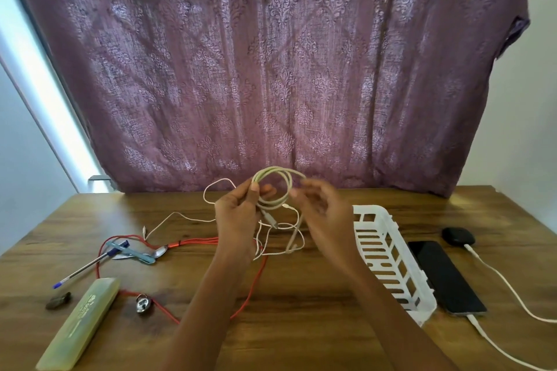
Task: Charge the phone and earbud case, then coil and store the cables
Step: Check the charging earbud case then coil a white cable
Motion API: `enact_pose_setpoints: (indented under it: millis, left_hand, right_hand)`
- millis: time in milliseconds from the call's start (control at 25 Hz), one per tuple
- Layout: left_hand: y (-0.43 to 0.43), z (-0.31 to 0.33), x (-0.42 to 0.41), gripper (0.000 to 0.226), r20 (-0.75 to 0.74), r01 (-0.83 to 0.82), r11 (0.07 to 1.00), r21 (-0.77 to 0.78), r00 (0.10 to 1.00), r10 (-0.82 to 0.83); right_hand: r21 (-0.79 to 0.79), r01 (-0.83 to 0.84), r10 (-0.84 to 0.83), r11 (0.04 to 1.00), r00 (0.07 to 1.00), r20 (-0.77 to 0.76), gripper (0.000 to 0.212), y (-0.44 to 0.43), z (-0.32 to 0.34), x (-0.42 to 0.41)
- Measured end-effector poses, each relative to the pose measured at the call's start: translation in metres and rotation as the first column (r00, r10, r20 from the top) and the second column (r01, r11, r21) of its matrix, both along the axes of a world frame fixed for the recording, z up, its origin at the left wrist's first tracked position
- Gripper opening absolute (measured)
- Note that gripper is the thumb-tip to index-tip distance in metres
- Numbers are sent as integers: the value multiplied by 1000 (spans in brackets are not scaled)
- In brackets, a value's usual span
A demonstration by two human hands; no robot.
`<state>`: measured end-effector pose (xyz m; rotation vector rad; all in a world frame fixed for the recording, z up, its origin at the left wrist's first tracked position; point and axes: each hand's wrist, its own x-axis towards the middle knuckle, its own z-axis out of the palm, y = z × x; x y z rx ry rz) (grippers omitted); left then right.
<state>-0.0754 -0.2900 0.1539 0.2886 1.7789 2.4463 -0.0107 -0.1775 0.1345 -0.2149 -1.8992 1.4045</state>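
My left hand [238,214] pinches a round coil of pale beige cable [272,182] and holds it up above the wooden table [301,310]. My right hand [319,205], blurred, has curled fingers on the coil's right side. Thin white cable ends [283,238] dangle below the hands. A red cable [193,242] snakes across the table to the left. At the right lies a black phone [446,274] with a white cable [494,343] plugged in. Behind it sits a black earbud case [458,235] with a second white cable [506,283] attached.
A white slotted plastic basket [388,259] stands between my hands and the phone. On the left lie a pen [87,265], a spoon and clip [144,253], a yellowish case [81,322], a small padlock [143,303] and a dark stone [58,300]. A purple curtain [271,69] hangs behind.
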Motion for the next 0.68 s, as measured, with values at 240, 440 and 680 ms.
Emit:
enact_pose_setpoints:
  millis: [240, 440, 680]
  left_hand:
    - [-3, 5, 9, 23, 55, 182, 980, 76, 981, -186]
    - [-7, 10, 5, 18, 94, 292, 949, -122, 955, -282]
    - [-4, 32, -8, 22, -133, 283, 856, -433, 919, -372]
  right_hand:
    - [-160, -26, 35, 987, 998, 54, 24, 7, 25, -19]
    - [-147, -115, 128, 982, 988, 85, 23, 16, 31, -14]
    - [114, -209, 184, 971, 963, 196, 20, 21, 43, -7]
